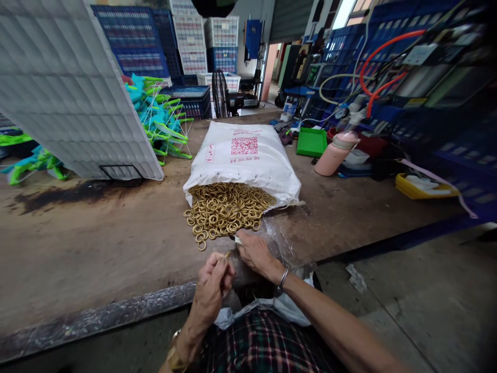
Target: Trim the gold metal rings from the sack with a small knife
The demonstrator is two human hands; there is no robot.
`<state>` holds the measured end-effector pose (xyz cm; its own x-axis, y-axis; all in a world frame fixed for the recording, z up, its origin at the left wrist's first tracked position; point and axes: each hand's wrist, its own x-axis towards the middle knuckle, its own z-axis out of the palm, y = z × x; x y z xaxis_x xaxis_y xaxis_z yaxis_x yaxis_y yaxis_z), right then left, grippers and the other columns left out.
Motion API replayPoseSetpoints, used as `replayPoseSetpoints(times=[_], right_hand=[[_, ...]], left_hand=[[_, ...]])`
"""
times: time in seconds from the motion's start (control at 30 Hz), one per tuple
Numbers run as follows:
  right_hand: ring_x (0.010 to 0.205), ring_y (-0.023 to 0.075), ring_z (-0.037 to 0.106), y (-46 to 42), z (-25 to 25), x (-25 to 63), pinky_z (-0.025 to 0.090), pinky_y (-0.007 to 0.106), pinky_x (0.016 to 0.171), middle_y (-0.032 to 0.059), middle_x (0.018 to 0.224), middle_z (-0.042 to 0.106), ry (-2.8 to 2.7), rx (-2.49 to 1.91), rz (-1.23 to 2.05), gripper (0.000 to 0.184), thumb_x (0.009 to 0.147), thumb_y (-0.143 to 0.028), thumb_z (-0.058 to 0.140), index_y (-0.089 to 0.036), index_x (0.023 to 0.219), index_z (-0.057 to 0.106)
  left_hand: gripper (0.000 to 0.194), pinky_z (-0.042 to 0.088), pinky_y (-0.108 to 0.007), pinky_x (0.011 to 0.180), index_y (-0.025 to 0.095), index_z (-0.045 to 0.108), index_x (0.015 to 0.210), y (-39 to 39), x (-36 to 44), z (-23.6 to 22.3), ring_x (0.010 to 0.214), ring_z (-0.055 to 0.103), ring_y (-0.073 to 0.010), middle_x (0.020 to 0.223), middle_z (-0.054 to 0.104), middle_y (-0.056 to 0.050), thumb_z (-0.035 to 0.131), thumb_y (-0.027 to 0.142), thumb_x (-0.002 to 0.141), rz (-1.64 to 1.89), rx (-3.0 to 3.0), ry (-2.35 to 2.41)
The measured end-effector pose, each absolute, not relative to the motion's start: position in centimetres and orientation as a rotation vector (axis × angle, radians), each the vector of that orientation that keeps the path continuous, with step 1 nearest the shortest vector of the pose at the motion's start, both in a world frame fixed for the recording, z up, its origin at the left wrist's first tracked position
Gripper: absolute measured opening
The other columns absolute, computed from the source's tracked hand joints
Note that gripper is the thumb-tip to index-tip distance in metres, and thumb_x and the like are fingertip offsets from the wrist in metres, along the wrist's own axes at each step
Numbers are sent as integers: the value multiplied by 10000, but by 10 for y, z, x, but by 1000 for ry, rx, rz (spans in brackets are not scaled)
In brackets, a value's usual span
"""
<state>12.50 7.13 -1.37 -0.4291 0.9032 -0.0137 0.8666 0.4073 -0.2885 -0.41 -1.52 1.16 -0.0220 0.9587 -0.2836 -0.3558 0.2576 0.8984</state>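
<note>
Holding what looks like a gold-coloured ring point(227, 254), seen edge-on, pinched between thumb and curled fingers of the left hand point(213, 282), over the near edge of the table point(128, 243). Gripping a small dark-tipped item point(234, 239) in the right hand point(256, 252), fingers mostly folded — cannot tell its kind.

Judging by look, probably light, stiff and smooth enough to slip; not likely to be fragile. Best taken across the rim, between thumb and forefinger, or hooked through the hole. Apt to roll or slide if tipped from the heap.

See many loose rings point(225, 210) piled between the middle of the table and its near edge, spilling from the open mouth of a white sack point(248, 166) — soft, printed in red, lying flat and bulging. Note a few strays toward the table's near edge, just beside the pile.

Toward the table's right end, find a shallow green tray point(311, 142), a pink bottle point(332, 158) and a yellow tray point(407, 191) with whitish stuff in it. Beyond the far edge, look for stacked white crates point(190, 44) and blue crates point(134, 33), contents too unclear to name.
</note>
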Motion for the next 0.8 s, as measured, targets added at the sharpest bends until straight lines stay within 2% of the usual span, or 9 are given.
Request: replayPoseSetpoints(times=[0.17, 0.37, 0.57, 0.7, 0.8], right_hand=[[765, 143, 581, 81, -14, 116, 290, 230, 610, 36, 888, 648, -2350, -1604, 396, 213, 841, -207, 422, -198, 1052, 447], [738, 154, 591, 85, -10, 109, 279, 247, 594, 37, 880, 653, -2428, -1639, 396, 162, 858, -226, 407, -200, 997, 487], [681, 147, 564, 86, -16, 112, 274, 247, 575, 41, 830, 642, -2358, -1625, 421, 173, 831, -184, 402, -192, 949, 529], [647, 132, 509, 85, -18, 115, 316, 231, 594, 8, 716, 582, -2092, -1423, 684, 144, 805, -211, 414, -189, 848, 550], [556, 102, 440, 79, -12, 115, 330, 213, 539, -35, 612, 480, -1721, -1273, 1060, 164, 808, -306, 427, -187, 766, 531]], left_hand=[[304, 235, -149, 335, 158, 494, 693, -9, -9, 9, 403, 369, -35, 660, 575, 6, 619, 433, 721, 1327, 419, 1006], [253, 263, -148, 335, 168, 560, 851, -7, -13, 5, 389, 397, -49, 592, 565, 22, 655, 320, 672, 1269, 182, 826], [207, 354, -152, 383, 127, 531, 609, -3, -18, 2, 530, 539, -87, 658, 599, -28, 671, 268, 668, 1254, 47, 783], [190, 384, -152, 399, 137, 553, 709, -3, -16, -1, 569, 581, -103, 683, 610, -19, 700, 242, 654, 1285, 71, 910], [313, 360, -144, 380, 162, 559, 884, -2, -12, -3, 539, 561, -91, 668, 594, 7, 718, 288, 647, 1322, 168, 959]])
